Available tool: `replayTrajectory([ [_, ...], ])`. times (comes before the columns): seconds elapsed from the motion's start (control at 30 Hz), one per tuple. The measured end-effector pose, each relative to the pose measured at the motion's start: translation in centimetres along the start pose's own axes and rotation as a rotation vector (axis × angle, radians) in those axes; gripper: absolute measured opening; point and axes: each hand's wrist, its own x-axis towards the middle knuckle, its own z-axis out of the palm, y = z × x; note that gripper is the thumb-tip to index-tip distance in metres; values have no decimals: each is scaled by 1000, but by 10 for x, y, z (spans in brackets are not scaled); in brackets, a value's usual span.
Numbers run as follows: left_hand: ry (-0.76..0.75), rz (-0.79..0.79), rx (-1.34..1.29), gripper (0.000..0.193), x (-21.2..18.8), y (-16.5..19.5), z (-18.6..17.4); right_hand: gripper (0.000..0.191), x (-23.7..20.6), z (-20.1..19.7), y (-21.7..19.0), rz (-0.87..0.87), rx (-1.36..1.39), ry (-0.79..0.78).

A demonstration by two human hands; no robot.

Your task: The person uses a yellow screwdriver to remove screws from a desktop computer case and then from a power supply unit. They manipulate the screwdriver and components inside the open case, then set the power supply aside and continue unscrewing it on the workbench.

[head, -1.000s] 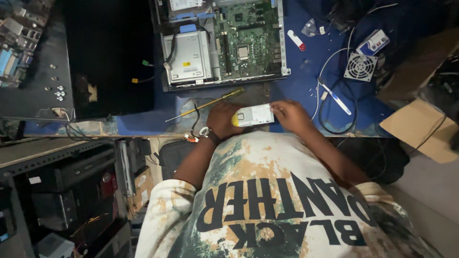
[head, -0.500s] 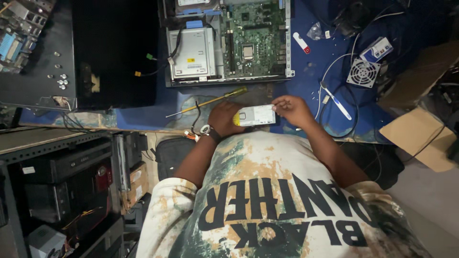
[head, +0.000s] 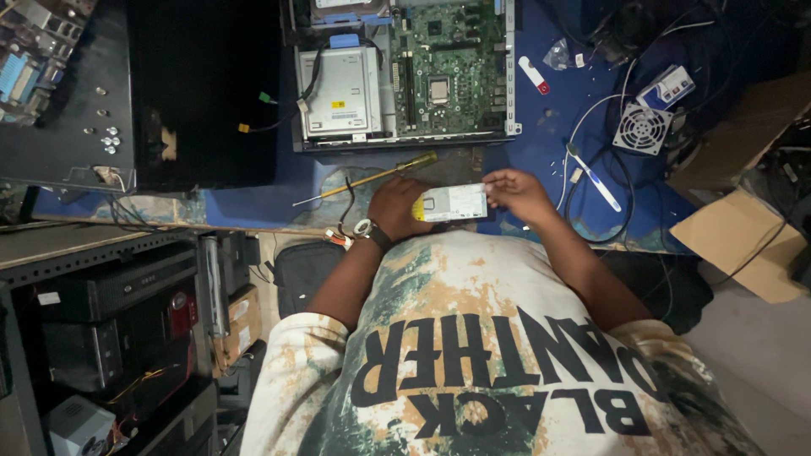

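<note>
A small silver metal box (head: 456, 203) with a yellow sticker at one end is held over the front edge of the blue bench (head: 541, 143). My left hand (head: 395, 209), with a watch on its wrist, grips the box's left end. The fingers of my right hand (head: 517, 194) pinch its right end. A long screwdriver (head: 372, 178) with a yellow handle lies on the bench just beyond my left hand.
An open computer case (head: 405, 76) with a green motherboard and a silver drive sits behind the hands. A small fan (head: 642, 128), cables and a white pen-like tool (head: 593, 176) lie at right, near cardboard (head: 743, 245). A black panel (head: 144, 93) with loose screws lies left, above shelves of equipment.
Both hands keep hold of the silver box in nearly the same spot. The view has drifted slightly.
</note>
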Motion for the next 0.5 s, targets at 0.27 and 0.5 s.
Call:
replayTrajectory([
  [0.27,4,-4,-9,63,-1,0,1,56,-15,-1,3,-109,-219,-86],
  [0.5,6,-4,-4,64,-3,-2,5,80,-15,8,4,-564,-940,17],
])
